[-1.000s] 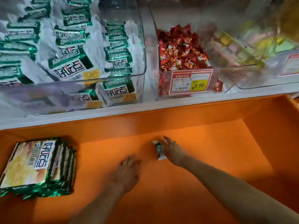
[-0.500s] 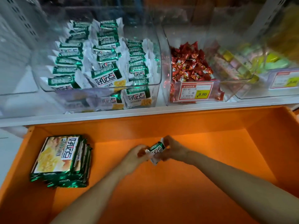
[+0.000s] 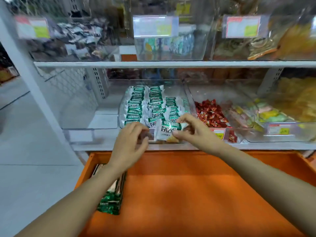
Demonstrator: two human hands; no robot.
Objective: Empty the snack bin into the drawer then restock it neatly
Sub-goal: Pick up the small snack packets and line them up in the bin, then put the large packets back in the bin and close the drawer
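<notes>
A clear snack bin [image 3: 185, 94] on the lower shelf holds several green-and-white snack packets [image 3: 136, 106] in neat rows. My right hand [image 3: 193, 129] pinches one green-and-white packet [image 3: 166, 131] at the bin's front edge. Just left of that packet, my left hand [image 3: 131, 141] hovers with its fingers curled and apart; I cannot tell whether they touch it. Below the shelf the orange drawer [image 3: 188, 194] stands pulled out. A stack of larger green packs [image 3: 111, 199] lies at its left side, partly hidden by my left forearm.
To the right stand a clear bin of red candies [image 3: 210, 113] with a price tag, and bins of yellow and pastel snacks [image 3: 273, 113]. An empty clear bin [image 3: 82, 117] sits left. The upper shelf [image 3: 171, 63] carries more bins. Grey floor lies left.
Both hands rose from the drawer floor to the front of the snack bin, carrying the small packet up. The view tilted upward, so the upper shelf shows now.
</notes>
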